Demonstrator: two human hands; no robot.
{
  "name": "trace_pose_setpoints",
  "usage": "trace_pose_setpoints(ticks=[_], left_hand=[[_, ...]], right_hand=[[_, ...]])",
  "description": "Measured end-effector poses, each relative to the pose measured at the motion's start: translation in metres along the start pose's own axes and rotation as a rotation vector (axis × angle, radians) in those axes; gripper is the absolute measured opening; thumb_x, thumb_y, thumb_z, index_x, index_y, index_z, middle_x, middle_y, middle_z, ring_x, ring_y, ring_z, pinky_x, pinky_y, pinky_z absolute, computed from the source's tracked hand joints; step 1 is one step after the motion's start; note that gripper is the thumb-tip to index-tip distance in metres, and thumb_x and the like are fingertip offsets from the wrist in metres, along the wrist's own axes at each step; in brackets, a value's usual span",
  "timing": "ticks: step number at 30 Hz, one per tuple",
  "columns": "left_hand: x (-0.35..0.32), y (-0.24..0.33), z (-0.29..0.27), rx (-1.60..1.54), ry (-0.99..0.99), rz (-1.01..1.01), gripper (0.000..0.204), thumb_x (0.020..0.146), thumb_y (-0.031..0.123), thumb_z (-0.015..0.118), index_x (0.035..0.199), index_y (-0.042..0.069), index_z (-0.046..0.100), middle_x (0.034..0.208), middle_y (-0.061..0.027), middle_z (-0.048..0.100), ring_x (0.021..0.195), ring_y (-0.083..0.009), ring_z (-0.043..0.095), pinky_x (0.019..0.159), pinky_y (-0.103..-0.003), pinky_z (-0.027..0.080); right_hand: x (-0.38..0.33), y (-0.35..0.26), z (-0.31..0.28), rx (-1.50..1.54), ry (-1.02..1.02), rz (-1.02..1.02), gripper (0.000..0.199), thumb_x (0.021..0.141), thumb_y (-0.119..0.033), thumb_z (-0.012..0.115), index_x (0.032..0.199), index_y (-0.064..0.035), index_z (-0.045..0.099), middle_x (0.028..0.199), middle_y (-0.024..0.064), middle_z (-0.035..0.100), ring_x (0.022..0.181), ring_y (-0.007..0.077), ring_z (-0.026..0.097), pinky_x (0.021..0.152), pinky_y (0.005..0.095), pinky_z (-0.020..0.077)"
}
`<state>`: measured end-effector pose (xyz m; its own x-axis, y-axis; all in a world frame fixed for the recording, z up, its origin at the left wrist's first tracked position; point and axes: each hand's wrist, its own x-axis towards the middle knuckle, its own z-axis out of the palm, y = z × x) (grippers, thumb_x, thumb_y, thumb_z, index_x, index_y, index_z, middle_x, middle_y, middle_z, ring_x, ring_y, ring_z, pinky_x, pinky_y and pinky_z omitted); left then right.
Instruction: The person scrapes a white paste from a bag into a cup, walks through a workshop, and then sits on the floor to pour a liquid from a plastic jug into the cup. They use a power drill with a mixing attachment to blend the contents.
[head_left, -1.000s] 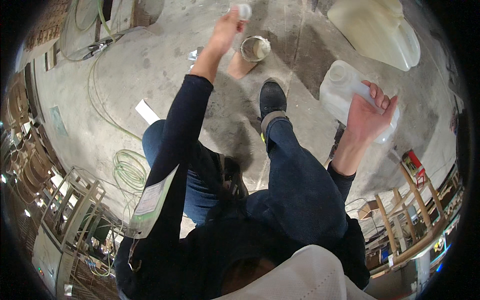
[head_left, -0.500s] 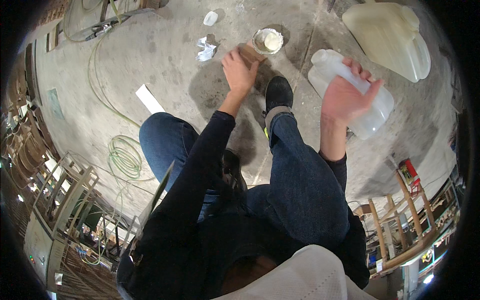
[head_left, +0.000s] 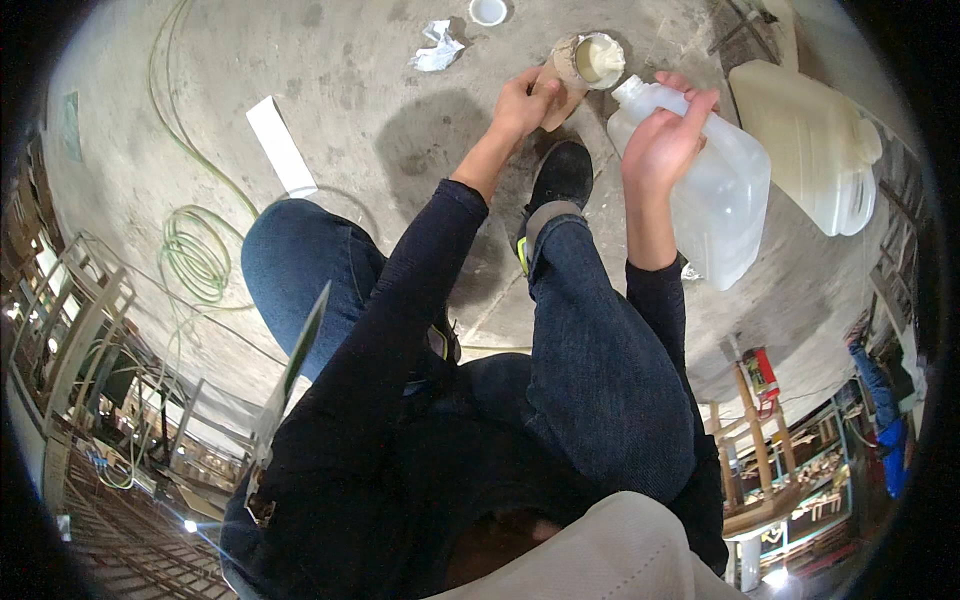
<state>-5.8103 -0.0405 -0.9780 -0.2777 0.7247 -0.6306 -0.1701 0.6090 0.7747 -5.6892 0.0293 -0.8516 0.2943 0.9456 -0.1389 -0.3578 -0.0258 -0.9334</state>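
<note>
My left hand [head_left: 524,104] is closed on the side of a tan cup [head_left: 562,96], tilted so its mouth faces up and right. Pale cream-coloured contents show inside its whitish, rough rim. My right hand [head_left: 664,142] grips a translucent white plastic jug [head_left: 728,205] at its handle; the fingers wrap round out of sight on the far side. The jug leans, its narrow neck pointing up and left, close below the cup's rim. Whether anything flows from the jug cannot be made out.
A larger yellowish jug [head_left: 800,150] lies at the right. Beyond the cup are a white round lid [head_left: 488,11] and crumpled white paper [head_left: 437,46]. At left are a white strip [head_left: 281,146] and a coiled hose [head_left: 197,256]. A wooden stool [head_left: 752,400] stands at lower right.
The jug's neck and the cup have come close together. My left fingers have closed on the cup's side. My right hand has shifted toward the jug's neck end. The whole view has turned somewhat.
</note>
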Motion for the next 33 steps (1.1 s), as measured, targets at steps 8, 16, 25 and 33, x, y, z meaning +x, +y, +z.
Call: trace_pose_setpoints(ticks=[8, 16, 25, 33], left_hand=[[-0.007, 0.021, 0.004, 0.257, 0.097, 0.073, 0.037, 0.087, 0.034, 0.065, 0.118, 0.013, 0.066, 0.1, -0.0154, 0.071, 0.094, -0.0286, 0.068, 0.082, -0.037, 0.051], [-0.007, 0.034, 0.008, 0.296, 0.167, 0.066, 0.035, 0.085, 0.036, 0.064, 0.114, 0.016, 0.067, 0.101, -0.0157, 0.07, 0.095, -0.0352, 0.066, 0.082, -0.041, 0.051], [-0.004, 0.037, 0.009, 0.264, 0.174, 0.031, 0.029, 0.086, 0.029, 0.062, 0.113, 0.02, 0.069, 0.101, -0.0135, 0.07, 0.097, -0.0336, 0.065, 0.085, -0.042, 0.049], [-0.003, 0.038, 0.008, 0.304, 0.188, 0.053, 0.034, 0.085, 0.032, 0.065, 0.115, 0.017, 0.068, 0.1, -0.0148, 0.07, 0.095, -0.0336, 0.066, 0.084, -0.041, 0.051]], right_hand=[[0.023, 0.028, -0.002, -0.07, 0.036, 0.075, 0.026, 0.101, -0.029, 0.048, 0.09, -0.0058, 0.045, 0.085, 0.0093, 0.058, 0.088, 0.0201, 0.056, 0.09, 0.0341, 0.0393], [0.028, 0.025, 0.007, -0.105, 0.001, 0.117, 0.029, 0.102, -0.032, 0.044, 0.088, -0.007, 0.045, 0.09, 0.0094, 0.056, 0.094, 0.023, 0.053, 0.095, 0.0368, 0.039], [0.034, 0.028, 0.007, -0.085, -0.001, 0.131, 0.026, 0.102, -0.029, 0.045, 0.089, -0.0067, 0.042, 0.088, 0.0078, 0.052, 0.092, 0.0223, 0.051, 0.096, 0.0384, 0.0403], [0.035, 0.03, 0.008, -0.072, 0.024, 0.121, 0.031, 0.102, -0.032, 0.047, 0.093, -0.0023, 0.047, 0.089, 0.0087, 0.057, 0.089, 0.0194, 0.053, 0.091, 0.0347, 0.0396]])
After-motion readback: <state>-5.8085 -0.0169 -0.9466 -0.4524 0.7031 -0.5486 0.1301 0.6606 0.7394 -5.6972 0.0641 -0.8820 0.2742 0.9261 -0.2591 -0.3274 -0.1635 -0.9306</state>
